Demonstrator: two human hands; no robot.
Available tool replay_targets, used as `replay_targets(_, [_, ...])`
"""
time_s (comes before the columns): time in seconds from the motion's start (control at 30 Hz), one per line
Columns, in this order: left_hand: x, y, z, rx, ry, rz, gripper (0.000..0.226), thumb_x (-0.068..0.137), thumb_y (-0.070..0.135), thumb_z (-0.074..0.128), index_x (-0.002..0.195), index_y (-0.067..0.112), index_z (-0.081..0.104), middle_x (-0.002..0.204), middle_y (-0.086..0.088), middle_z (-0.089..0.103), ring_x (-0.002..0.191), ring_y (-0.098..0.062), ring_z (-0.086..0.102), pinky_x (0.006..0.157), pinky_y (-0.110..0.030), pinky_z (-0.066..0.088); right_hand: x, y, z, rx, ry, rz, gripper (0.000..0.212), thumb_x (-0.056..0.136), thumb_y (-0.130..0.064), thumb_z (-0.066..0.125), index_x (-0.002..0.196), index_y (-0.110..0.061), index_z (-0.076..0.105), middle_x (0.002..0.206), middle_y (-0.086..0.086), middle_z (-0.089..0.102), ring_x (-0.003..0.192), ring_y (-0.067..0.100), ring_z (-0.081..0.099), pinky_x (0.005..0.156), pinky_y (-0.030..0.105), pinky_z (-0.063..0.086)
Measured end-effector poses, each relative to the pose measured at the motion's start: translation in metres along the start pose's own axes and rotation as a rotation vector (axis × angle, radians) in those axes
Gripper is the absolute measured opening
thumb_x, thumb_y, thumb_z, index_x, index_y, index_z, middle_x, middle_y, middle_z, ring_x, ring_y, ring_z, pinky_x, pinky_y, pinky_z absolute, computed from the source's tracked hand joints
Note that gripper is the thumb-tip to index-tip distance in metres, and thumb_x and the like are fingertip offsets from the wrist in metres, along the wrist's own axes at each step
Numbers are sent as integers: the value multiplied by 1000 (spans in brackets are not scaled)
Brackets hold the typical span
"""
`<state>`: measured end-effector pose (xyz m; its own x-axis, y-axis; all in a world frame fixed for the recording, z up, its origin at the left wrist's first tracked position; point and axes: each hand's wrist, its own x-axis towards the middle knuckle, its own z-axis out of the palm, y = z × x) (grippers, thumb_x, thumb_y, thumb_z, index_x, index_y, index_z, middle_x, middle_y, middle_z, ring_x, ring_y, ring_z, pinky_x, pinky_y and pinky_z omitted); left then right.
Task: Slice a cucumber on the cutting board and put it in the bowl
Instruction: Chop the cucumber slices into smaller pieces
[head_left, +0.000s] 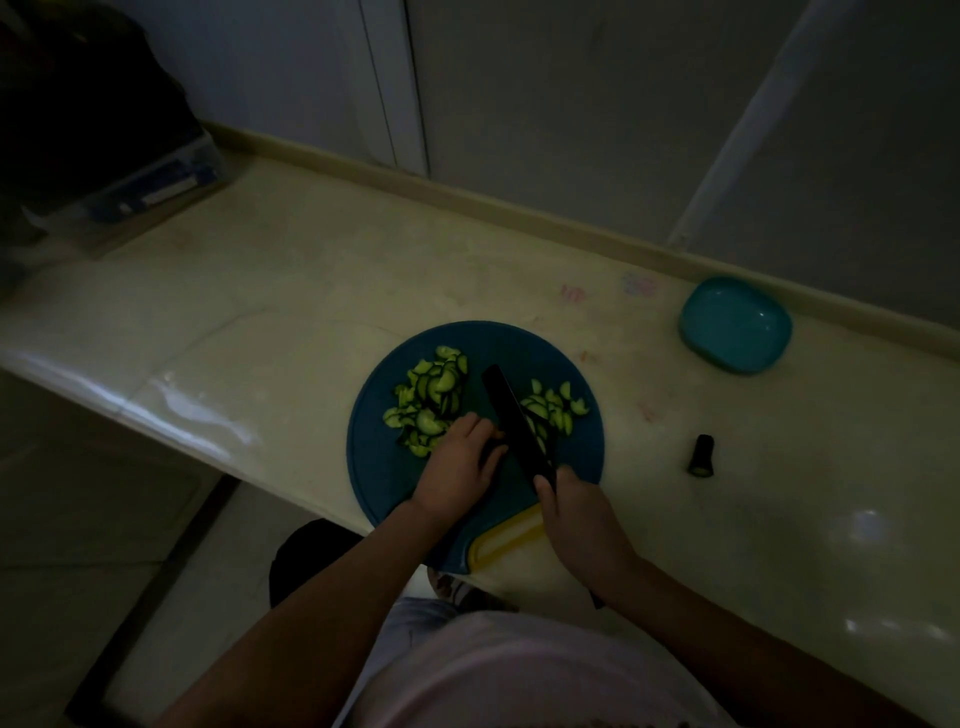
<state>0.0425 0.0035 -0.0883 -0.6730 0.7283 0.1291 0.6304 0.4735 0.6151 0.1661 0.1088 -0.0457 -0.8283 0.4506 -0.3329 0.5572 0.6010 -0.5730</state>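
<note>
A round blue cutting board (540, 353) with a yellow handle lies at the counter's front edge. Two heaps of cucumber slices lie on it: a left heap (428, 397) and a right heap (556, 408). My right hand (576, 514) grips the handle of a dark knife (514, 426) whose blade lies across the board between the heaps. My left hand (460, 467) rests on the board beside the blade, fingers curled over something I cannot make out. The teal bowl (735, 325) stands empty at the far right of the counter.
A cut cucumber end (701, 454) lies on the pale counter (291, 291) right of the board. A clear box with blue contents (156, 182) and dark items sit at the far left. A wall runs behind the counter. The scene is dim.
</note>
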Motion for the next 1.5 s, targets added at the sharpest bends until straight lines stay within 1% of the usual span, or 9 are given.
replay_targets(0.07, [0, 0, 0, 7, -4, 8, 7, 84, 9, 63, 87, 3, 60, 80, -11, 53, 75, -25, 54, 64, -17, 28, 0, 1, 2, -19, 1, 8, 22, 100, -28, 34, 83, -15, 38, 61, -10, 33, 51, 1, 31, 44, 18, 24])
replay_targets(0.23, [-1, -2, 2, 4, -3, 0, 9, 84, 10, 64, 88, 3, 59, 83, -11, 50, 71, -23, 53, 62, -20, 33, 0, -2, 4, -89, 14, 25, 30, 100, -30, 33, 95, -6, 49, 83, 10, 61, 65, 14, 45, 57, 26, 32])
replay_targets(0.4, [0, 0, -1, -11, -16, -7, 9, 83, 7, 65, 89, 2, 60, 82, -12, 50, 69, -24, 53, 61, -17, 30, 2, -3, 8, -122, -2, 45, 33, 100, -30, 31, 99, -3, 50, 84, 10, 60, 60, 13, 44, 52, 26, 30])
replay_targets(0.53, [0, 1, -2, -14, -9, 1, 9, 82, 6, 66, 89, 2, 61, 82, -12, 51, 69, -23, 53, 61, -15, 28, 7, -3, 12, -132, -16, 43, 32, 100, -30, 32, 99, -3, 50, 91, 14, 64, 71, 20, 54, 58, 26, 32])
replay_targets(0.7, [-4, -4, -2, -14, -27, 25, 15, 86, 13, 61, 98, 4, 63, 85, -9, 52, 73, -21, 55, 64, -25, 44, 7, 0, 8, -128, -12, 62, 32, 100, -29, 34, 99, -2, 51, 89, 14, 63, 76, 24, 59, 57, 26, 32])
replay_targets(0.77, [-6, -4, -4, -21, -20, 27, 17, 87, 14, 59, 101, 5, 63, 87, -9, 52, 75, -20, 55, 62, -28, 46, 8, 2, 6, -126, -22, 80, 30, 100, -29, 34, 97, -4, 50, 79, 9, 59, 66, 19, 52, 50, 25, 29])
replay_targets(0.9, [-7, -1, -5, -18, -3, 6, 14, 86, 13, 62, 98, 5, 63, 86, -9, 53, 74, -20, 56, 60, -27, 46, 6, 4, 0, -68, -28, 76, 21, 100, -28, 35, 85, -13, 40, 60, -9, 34, 51, 4, 33, 43, 19, 25])
replay_targets(1.27, [-5, -2, -3, 13, -17, 12, 11, 84, 9, 64, 93, 3, 62, 83, -10, 52, 70, -21, 54, 61, -18, 34, -2, -2, -1, -69, -16, 19, 30, 100, -29, 32, 96, -5, 50, 68, -4, 41, 69, 14, 45, 58, 25, 30])
replay_targets(1.5, [-3, -2, -4, 24, -11, 19, 7, 83, 6, 65, 86, 3, 59, 80, -11, 51, 66, -23, 53, 58, -16, 26, -2, -4, 5, -61, -14, 37, 23, 100, -29, 33, 89, -12, 44, 62, -10, 34, 52, 3, 33, 49, 26, 26])
